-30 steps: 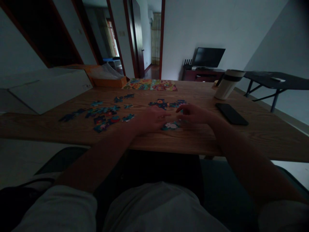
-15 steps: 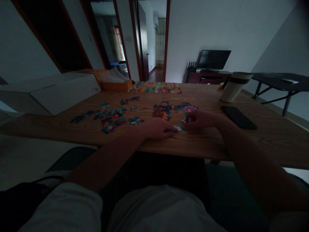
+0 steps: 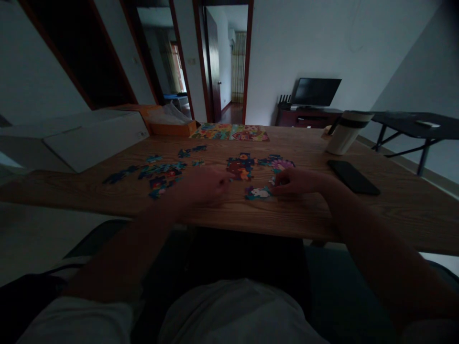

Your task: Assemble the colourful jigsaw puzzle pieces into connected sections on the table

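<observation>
Poking at a jigsaw chunk (image 3: pixel 258 193) on a wooden table (image 3: pixel 301 215): it runs longer side to side and sits right at the curled fingers of the right hand (image 3: pixel 296 181), way nearer that than the left hand (image 3: pixel 202 186), which is loosely closed beside an assembled patch (image 3: pixel 241 167). Can't tell if either hand's gripping a piece.

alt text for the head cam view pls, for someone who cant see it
A person's left hand and right hand are over colourful jigsaw pieces on a wooden table, the right hand beside a small joined section. More loose pieces lie to the left, with a printed picture beyond, and a phone and tumbler to the right.
</observation>
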{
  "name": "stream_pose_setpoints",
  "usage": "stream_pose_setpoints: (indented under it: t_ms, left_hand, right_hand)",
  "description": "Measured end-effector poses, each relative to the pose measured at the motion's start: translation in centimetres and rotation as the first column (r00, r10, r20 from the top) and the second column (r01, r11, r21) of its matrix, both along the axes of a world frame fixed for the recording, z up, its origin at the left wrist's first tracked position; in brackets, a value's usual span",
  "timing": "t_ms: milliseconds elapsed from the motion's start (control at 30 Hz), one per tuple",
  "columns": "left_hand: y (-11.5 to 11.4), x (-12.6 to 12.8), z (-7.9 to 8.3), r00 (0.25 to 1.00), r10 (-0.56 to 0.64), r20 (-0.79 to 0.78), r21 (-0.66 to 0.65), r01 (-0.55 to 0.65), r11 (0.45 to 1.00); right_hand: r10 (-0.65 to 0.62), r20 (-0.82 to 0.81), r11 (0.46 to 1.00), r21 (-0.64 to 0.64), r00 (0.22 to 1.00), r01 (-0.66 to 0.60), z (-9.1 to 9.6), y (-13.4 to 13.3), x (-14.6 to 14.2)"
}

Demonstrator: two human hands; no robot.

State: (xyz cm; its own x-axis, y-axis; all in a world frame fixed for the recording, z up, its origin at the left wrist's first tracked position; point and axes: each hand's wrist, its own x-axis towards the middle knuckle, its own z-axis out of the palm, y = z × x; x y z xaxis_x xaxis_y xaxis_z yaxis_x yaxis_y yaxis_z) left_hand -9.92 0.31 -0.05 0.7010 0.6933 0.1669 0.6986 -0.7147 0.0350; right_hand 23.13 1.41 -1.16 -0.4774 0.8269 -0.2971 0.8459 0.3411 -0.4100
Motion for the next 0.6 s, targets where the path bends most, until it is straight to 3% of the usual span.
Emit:
stream_pose_setpoints:
  t_ms: [67, 133, 267, 433, 600]
  left_hand:
    - [1.5, -3.4, 0.8, 0.994, 0.104, -0.026, -0.019, -0.105, 0.994]
    - [3.0, -6.3, 1.2, 0.976, 0.154, -0.156, -0.184, -0.182, 0.966]
    - [4.5, -8.7, 1.4, 0.965, 0.125, -0.230, -0.385, -0.209, 0.899]
    - [4.4, -8.1, 1.1, 0.983, 0.119, -0.143, -0.344, -0.162, 0.925]
    - [4.4, -8.5, 2.0, 0.974, 0.206, -0.097, -0.245, -0.224, 0.943]
  right_hand:
    - [0.007, 0.012, 1.000, 0.019, 1.000, -0.007, 0.0, 0.1, 0.0]
    - [0.017, 0.027, 0.999, 0.035, 0.999, -0.018, 0.0, 0.2, 0.1]
    - [0.037, 0.017, 0.999, 0.038, 0.999, -0.038, 0.1, 0.2, 0.2]
    - [0.033, 0.033, 0.998, 0.049, 0.999, -0.034, 0.3, 0.1, 0.2]
    - [0.013, 0.027, 0.999, 0.041, 1.000, -0.014, 0.0, 0.3, 0.3]
